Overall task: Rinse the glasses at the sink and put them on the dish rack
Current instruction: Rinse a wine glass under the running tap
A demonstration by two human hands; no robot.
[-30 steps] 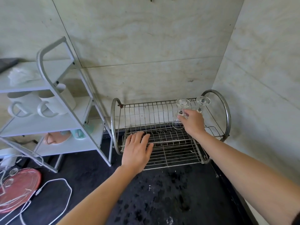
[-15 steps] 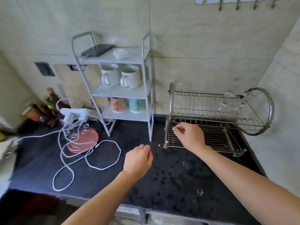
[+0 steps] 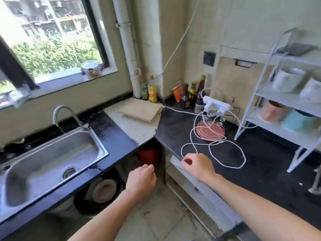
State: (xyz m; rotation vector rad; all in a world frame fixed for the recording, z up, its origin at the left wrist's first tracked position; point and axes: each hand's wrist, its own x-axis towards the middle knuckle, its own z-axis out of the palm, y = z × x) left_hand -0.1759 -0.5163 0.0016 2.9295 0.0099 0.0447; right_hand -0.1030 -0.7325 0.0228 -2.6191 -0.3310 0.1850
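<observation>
The steel sink [image 3: 83, 136] sits at the left with its curved tap [image 3: 60, 108] over the basin. Small clear glasses [image 3: 222, 120] stand blurred at the far rim of a red round tray [image 3: 211, 134] on the dark counter. My left hand [image 3: 141, 180] hangs over the floor gap between the counters, fingers loosely curled, holding nothing. Over the right counter's near edge is my right hand [image 3: 198, 166], also loosely curled and empty. Of the dish rack only a metal end [image 3: 315, 181] shows at the right edge.
A white cable [image 3: 213, 153] loops across the counter from a power strip [image 3: 217, 105]. Bottles [image 3: 191, 94] fill the corner, and a wooden board [image 3: 140, 109] lies beside them. A white shelf unit [image 3: 284, 100] with mugs stands at the right. Under the counter sits a red bucket [image 3: 149, 153].
The view swung left from the dish rack to the sink. My right hand let go of the glass on the rack. Both hands drew back toward the counter's edge, empty.
</observation>
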